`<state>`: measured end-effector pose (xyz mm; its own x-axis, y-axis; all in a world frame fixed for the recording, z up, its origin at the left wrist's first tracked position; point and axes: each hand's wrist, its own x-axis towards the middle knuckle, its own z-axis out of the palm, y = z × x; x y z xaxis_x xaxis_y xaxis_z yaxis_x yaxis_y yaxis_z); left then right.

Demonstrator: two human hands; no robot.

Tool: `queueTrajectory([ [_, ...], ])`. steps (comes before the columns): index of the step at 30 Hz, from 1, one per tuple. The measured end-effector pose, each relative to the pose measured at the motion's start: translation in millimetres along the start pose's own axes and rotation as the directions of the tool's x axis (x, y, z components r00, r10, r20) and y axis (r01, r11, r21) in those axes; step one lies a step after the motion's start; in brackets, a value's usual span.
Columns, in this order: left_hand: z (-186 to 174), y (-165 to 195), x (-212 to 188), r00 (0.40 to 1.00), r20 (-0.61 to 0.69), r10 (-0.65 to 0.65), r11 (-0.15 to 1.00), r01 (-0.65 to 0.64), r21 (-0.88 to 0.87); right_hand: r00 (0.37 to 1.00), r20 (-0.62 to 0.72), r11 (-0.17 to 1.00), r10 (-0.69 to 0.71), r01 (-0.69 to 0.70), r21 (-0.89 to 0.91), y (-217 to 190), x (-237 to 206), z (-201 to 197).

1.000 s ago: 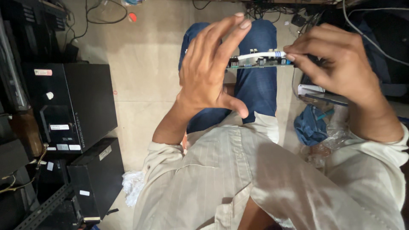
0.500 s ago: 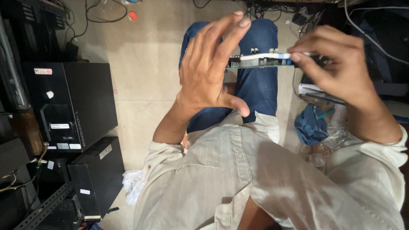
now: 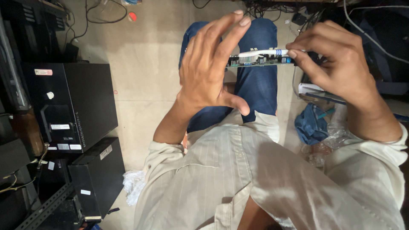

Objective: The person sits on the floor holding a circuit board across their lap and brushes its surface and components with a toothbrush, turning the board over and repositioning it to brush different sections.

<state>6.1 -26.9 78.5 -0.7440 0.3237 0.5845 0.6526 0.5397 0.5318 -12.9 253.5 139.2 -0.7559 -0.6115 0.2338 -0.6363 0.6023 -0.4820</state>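
Two black computer towers [image 3: 70, 104] stand on the tiled floor [image 3: 140, 64] at the left, the largest things in view. Nearer the middle, the left hand [image 3: 208, 68] is spread wide, fingers straight, bracing one end of a narrow green circuit board [image 3: 260, 61] held edge-on above the knees. The right hand [image 3: 336, 64] is closed in a pinch on a white-and-blue toothbrush [image 3: 264, 53] — its bristles rest on the board's top edge. A crumpled blue cloth [image 3: 313, 123] lies on the floor below.
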Motion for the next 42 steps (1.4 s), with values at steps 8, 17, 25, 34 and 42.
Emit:
queueTrajectory([
  [8, 1, 0, 0, 1.000, -0.010, 0.007, 1.000, -0.007, -0.007, 1.000, 0.019, 0.999, -0.014, 0.015, -0.052, 0, 0, 2],
  [17, 3, -1, -2, 1.000, -0.023, 0.010, 1.000, -0.009, 0.013, 0.999, 0.001, 0.997, -0.042, 0.042, -0.060, -1, 0, 0],
  [25, 5, -3, -3, 1.000, -0.021, 0.007, 1.000, -0.007, 0.002, 1.000, -0.012, 0.999, -0.008, 0.007, -0.033, 0, -5, -1],
  [34, 13, -13, -11, 0.991, -0.135, 0.013, 0.984, -0.036, -0.172, 0.999, 0.001, 0.999, -0.044, 0.044, 0.004, -6, 8, -1],
  [42, 8, -12, -13, 0.994, -0.111, 0.001, 0.987, -0.018, -0.158, 0.995, 0.055, 0.995, -0.086, 0.088, -0.041, -3, 21, 6],
])
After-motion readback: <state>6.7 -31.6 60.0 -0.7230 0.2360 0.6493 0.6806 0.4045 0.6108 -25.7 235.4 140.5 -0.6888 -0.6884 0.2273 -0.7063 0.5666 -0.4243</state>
